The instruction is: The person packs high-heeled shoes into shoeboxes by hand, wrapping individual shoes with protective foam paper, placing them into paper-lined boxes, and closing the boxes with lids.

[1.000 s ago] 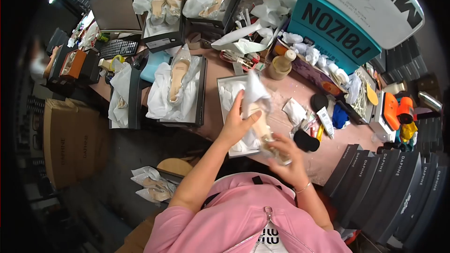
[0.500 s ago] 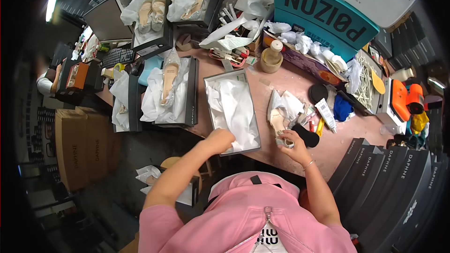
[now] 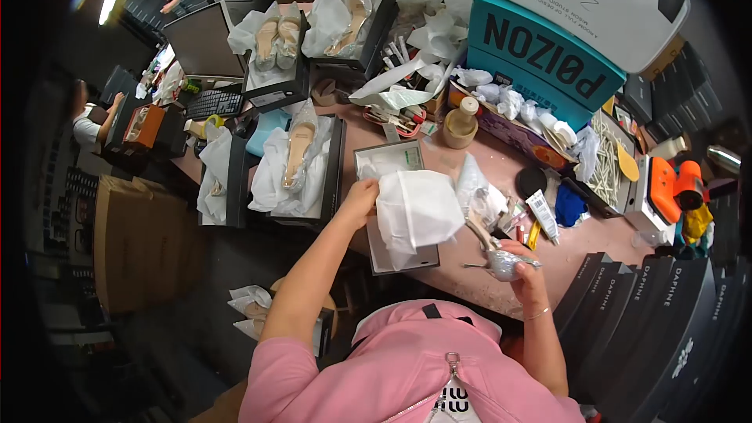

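My left hand [image 3: 359, 202] pinches the edge of a sheet of white tissue paper [image 3: 420, 207], which hangs over a grey shoebox [image 3: 419, 257]. The paper hides the middle of the box; its far end, with a small label inside, and its near end show. My right hand [image 3: 528, 268] grips a glittery silver shoe [image 3: 503, 263], tilted just above the table's front edge, to the right of the box. Beyond the shoe lies a pale, pointed wrapped item [image 3: 473, 182] with white paper beside it; I cannot tell what is inside.
Open boxes with wrapped shoes [image 3: 299, 145] stand at the left and back. A teal box [image 3: 540, 55] rises behind crumpled paper balls. A glue tube [image 3: 542, 215], a black round lid [image 3: 532, 182] and an orange tool [image 3: 663, 188] lie rightward. Dark shoeboxes [image 3: 666, 298] are stacked at right.
My left hand has raised the tissue paper from inside the box. My right hand has lifted the shoe from the table and moved it right and toward me.
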A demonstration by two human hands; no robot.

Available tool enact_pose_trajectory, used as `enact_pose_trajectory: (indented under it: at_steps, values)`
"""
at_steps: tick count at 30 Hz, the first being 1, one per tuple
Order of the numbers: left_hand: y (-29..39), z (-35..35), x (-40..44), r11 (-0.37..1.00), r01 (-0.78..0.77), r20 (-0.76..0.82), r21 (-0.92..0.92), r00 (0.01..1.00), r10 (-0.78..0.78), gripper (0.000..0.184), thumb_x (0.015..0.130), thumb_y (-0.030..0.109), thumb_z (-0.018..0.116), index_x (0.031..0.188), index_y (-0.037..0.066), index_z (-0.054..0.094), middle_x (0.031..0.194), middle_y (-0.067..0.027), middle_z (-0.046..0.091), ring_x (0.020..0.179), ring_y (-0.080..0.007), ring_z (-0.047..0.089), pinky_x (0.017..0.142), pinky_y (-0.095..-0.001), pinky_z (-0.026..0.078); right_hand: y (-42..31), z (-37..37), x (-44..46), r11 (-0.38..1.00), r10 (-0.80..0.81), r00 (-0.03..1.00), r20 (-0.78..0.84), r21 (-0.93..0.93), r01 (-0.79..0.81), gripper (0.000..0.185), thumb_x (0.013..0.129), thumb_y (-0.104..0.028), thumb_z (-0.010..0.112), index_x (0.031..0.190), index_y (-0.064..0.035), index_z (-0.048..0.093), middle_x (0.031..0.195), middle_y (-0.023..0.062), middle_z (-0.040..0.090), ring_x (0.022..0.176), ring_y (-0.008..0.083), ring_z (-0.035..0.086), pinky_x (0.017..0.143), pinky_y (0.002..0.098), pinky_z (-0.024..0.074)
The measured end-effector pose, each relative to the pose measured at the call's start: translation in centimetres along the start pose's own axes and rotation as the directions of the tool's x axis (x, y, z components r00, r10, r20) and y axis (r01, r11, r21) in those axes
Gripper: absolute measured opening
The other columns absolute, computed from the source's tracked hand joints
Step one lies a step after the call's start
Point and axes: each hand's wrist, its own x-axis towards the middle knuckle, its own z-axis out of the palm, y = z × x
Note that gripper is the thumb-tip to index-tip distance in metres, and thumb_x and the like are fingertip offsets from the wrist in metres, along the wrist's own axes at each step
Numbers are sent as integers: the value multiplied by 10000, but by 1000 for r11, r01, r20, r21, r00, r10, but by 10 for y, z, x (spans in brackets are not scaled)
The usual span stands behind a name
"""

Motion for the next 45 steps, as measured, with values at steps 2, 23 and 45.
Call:
enact_pose_trajectory:
  at_steps: [2, 23, 45]
  values:
    - [-14, -7, -1, 934, -309, -184, 177, 922, 340, 348, 934, 229, 532, 1164, -31, 546, 1088, -116, 616, 979, -226, 602, 833, -334, 479, 16, 10, 10, 992, -11, 999, 46, -129, 17, 480, 761, -324, 655, 1048, 60, 626, 1166, 147, 553, 1070, 269, 568, 917, 383, 461]
    - [148, -37, -132, 340, -888, -308, 309, 244, 919, 317, 870, 21, 460, 1144, -4, 618, 1015, -74, 662, 819, -107, 573, 684, -226, 467, 20, 86, -64, 406, 61, 964, -258, 889, 213, 454, 848, -498, 556, 1117, -138, 624, 1019, 95, 646, 942, 310, 616, 697, 331, 590]
    - [-50, 85, -165, 558, -779, -26, 287, 576, 817, 249, 901, 179, 630, 979, -54, 672, 804, -21, 570, 713, -79, 468, 638, -222, 382, 0, 82, -182, 866, -12, 997, 72, 500, -26, 673, 859, -571, 420, 1091, 33, 606, 922, 208, 661, 648, 357, 649, 595, 412, 548]
